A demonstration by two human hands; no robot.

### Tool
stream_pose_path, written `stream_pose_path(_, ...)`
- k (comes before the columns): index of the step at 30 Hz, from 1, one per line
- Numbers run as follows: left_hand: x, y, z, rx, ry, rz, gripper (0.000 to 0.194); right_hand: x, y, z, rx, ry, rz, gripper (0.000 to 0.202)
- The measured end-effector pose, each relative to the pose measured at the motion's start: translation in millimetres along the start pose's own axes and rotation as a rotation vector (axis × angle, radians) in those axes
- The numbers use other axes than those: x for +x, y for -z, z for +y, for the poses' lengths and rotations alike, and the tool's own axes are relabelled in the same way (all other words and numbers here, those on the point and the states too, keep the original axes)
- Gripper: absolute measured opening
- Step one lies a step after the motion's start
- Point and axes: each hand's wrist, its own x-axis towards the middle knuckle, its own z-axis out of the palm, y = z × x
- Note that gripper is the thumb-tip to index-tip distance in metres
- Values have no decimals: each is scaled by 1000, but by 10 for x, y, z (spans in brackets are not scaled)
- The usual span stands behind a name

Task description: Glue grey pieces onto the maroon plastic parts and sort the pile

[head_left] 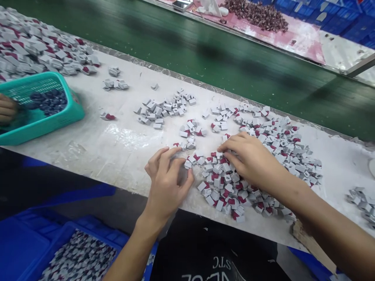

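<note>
My left hand [166,175] is at the left edge of a pile of small grey plastic pieces with dark red parts [225,179]. Its thumb and index finger close about one grey-and-red piece [188,163]; the other fingers are curled. Over the upper side of that pile, my right hand [252,158] has its thumb and fingertips drawn together at a small grey piece [218,153], partly covered by the fingers. Beyond my hands, a looser group of grey pieces [166,107] lies on the white worktop [125,105].
At the left, another person's hand [7,109] reaches into a turquoise basket [43,127] holding dark blue parts. A larger heap [38,47] lies behind it. A green conveyor belt [175,50] runs past the worktop. Below left stands a blue bin [55,249] of pieces.
</note>
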Motion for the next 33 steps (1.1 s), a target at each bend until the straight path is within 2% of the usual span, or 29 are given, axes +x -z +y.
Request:
stream_pose_path(4, -34, 27, 15, -19, -15, -43, 19, -55, 43, -4, 3, -5, 35, 30)
stream_pose_path(8, -108, 25, 95, 33, -40, -71, 23, -214, 22, -127, 46, 151, -37, 38)
stream_pose_path(9, -124, 19, 118, 44, -36, -75, 31, -263, -2, -146, 29, 205, -73, 46)
stream_pose_path(11, -147, 2, 164, 38, -37, -99, 49, -350, -61, -132, -52, 272, -126, 78)
stream_pose_path(13, -160, -19, 209, 11, -74, -140, 61, -409, -107, -52, -144, 270, -142, 106)
stream_pose_path(14, -165, -32, 235, -2, -105, -159, 66, -427, -117, 4, -180, 253, -140, 109)
stream_pose_path(18, -186, -107, 373, -17, -198, -205, 85, -465, -66, 192, -250, 187, -123, 90)
stream_pose_path(25, -214, -270, 574, -48, -160, -162, 68, -590, 50, 246, -278, 172, -96, 57)
stream_pose_path(33, -191, -381, 694, -107, -131, -153, 62, -739, 142, 374, -254, 136, -111, 53)
